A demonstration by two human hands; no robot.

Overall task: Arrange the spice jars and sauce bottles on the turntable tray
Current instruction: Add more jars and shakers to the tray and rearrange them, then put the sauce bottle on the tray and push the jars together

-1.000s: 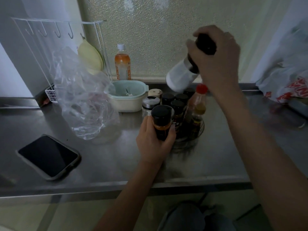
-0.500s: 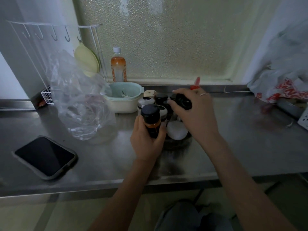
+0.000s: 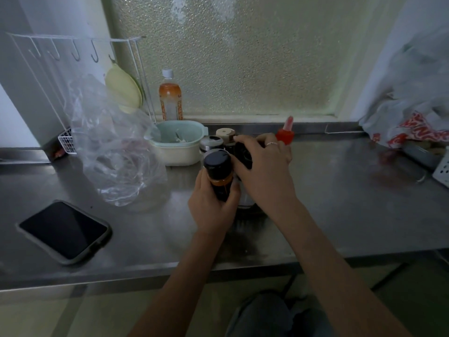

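A cluster of spice jars and sauce bottles stands on the turntable tray (image 3: 250,210) at the counter's middle, mostly hidden by my hands. My left hand (image 3: 213,205) grips a dark jar with a black cap and orange band (image 3: 218,173) at the tray's near left edge. My right hand (image 3: 264,171) is closed over the black cap of a white shaker bottle (image 3: 244,156), standing on the tray. Behind stand a red-tipped sauce bottle (image 3: 285,132), a silver-lidded jar (image 3: 211,143) and a beige-capped jar (image 3: 225,133).
A mint and cream bowl (image 3: 177,144) sits left of the tray, a crumpled clear plastic bag (image 3: 111,147) beside it. A phone (image 3: 64,231) lies near the front left. An orange drink bottle (image 3: 169,98) stands at the window; a white and red bag (image 3: 413,113) at the right.
My right hand brought the white shaker bottle down from the air onto the tray and now holds it upright. My left hand kept its grip on the dark jar.
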